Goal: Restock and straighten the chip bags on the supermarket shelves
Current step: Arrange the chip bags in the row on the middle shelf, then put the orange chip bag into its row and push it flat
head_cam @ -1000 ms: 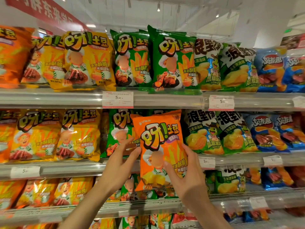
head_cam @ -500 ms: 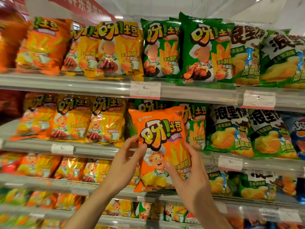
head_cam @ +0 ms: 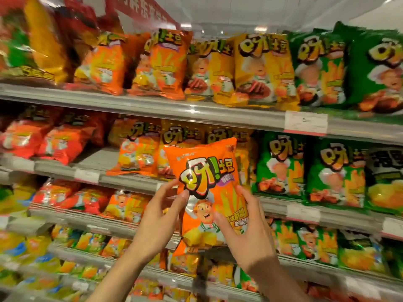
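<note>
I hold an orange chip bag (head_cam: 207, 182) upright in front of the second shelf (head_cam: 130, 182). My left hand (head_cam: 159, 219) grips its left edge and my right hand (head_cam: 246, 232) grips its lower right side. Behind it stand yellow chip bags (head_cam: 187, 140) and one orange chip bag (head_cam: 137, 151) on that shelf. Further orange bags (head_cam: 161, 64) stand on the top shelf (head_cam: 152, 107). Green bags (head_cam: 281, 164) fill the shelf to the right.
Red bags (head_cam: 54, 138) lie to the left on the second shelf, with a bare patch of shelf (head_cam: 96, 158) between them and the orange bag. Lower shelves (head_cam: 87, 223) hold more bags. Price tags (head_cam: 305, 123) sit on the shelf rails.
My view has swung left along the shelves, and the held orange bag has moved left with my hands, from in front of the green bags to the yellow and orange ones.
</note>
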A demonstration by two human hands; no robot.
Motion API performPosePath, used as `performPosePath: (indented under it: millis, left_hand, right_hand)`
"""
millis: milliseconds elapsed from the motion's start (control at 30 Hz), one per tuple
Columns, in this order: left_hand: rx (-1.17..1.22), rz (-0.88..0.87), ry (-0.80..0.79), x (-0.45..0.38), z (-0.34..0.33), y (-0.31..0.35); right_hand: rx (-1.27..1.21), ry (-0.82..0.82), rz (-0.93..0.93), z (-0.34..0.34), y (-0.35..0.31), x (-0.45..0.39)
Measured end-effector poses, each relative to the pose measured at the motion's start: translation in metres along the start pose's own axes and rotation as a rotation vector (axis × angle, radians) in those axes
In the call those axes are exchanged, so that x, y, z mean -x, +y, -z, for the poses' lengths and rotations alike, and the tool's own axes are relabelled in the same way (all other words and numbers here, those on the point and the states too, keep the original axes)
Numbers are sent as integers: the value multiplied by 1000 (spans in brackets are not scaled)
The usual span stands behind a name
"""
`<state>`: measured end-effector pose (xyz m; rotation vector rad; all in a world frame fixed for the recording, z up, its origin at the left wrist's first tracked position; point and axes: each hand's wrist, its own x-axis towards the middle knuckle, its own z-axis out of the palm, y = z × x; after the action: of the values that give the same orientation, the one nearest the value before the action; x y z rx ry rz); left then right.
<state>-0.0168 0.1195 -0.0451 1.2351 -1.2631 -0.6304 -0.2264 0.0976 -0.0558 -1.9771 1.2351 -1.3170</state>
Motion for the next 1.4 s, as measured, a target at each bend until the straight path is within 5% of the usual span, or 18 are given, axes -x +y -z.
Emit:
performPosePath:
  millis: [533, 967, 1400]
  left_hand:
    - [-90, 42, 183, -28, 251, -57]
    - [-274, 77, 195, -145, 317, -90]
    - [-523, -202, 55, -224, 331, -92]
  right_hand:
    - [-62, -209, 45, -229, -120, -34]
    - [26, -156, 1, -327, -126, -129]
    - [211, 113, -122, -367, -137, -194]
